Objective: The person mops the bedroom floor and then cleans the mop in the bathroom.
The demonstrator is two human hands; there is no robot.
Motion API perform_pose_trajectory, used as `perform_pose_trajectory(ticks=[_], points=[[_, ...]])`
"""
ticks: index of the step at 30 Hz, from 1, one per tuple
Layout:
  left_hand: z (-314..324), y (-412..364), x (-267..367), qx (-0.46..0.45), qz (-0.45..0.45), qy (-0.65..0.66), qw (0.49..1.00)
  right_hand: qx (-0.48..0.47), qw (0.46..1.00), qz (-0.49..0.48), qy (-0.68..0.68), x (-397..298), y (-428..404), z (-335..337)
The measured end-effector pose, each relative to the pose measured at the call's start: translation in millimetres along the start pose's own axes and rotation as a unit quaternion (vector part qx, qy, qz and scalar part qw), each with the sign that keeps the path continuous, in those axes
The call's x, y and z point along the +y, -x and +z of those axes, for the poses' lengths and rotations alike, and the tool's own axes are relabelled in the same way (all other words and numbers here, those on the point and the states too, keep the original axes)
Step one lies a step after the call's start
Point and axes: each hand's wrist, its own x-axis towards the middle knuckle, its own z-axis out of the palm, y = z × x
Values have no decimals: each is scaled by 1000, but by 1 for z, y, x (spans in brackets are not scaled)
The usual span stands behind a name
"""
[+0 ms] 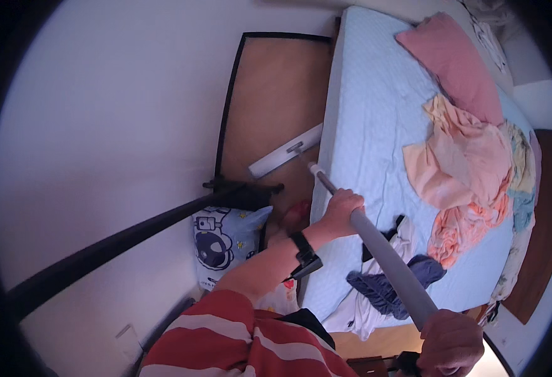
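A flat mop with a long grey handle [391, 261] runs diagonally across the view. Its pale rectangular head [276, 158] lies on the brown floor [280, 85] between the wall and the bed, its far end touching or just under the bed's side. My left hand [342, 212] is wrapped around the handle's lower part, near the thinner tube and white collar; a black device is strapped to that wrist. My right hand [451, 341] grips the handle's top end at the lower right, with a black strap at the wrist.
The bed [375, 118] fills the right side, bearing a pink pillow [459, 66], a crumpled peach cloth [464, 155] and dark and white clothes [384, 287]. A black pole [116, 245] crosses the left, above a bag with an astronaut print [219, 249]. The wall [116, 103] borders the floor.
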Motion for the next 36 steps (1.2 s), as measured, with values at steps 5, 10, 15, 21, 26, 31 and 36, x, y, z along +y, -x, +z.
perform_pose_trajectory(ticks=[5, 10, 15, 21, 26, 31, 36], points=[[21, 36, 2, 75, 43, 23, 996, -84, 996, -36, 18, -14, 38, 41], [30, 74, 23, 221, 48, 8, 974, -148, 987, -55, -13, -38, 65, 74], [17, 96, 38, 205, 74, -30, 976, -32, 993, -112, -25, -52, 106, 119], [-9, 72, 36, 227, 76, -46, 970, 9, 986, -164, -14, -43, 111, 118], [-5, 50, 28, 199, 78, -48, 976, 170, 978, -120, 19, -11, 118, 102], [-31, 50, -27, 231, 32, -104, 967, 214, 975, -60, -13, 30, 88, 103], [-36, 52, -66, 207, -13, -125, 970, 223, 971, 17, -84, 75, 80, 105]])
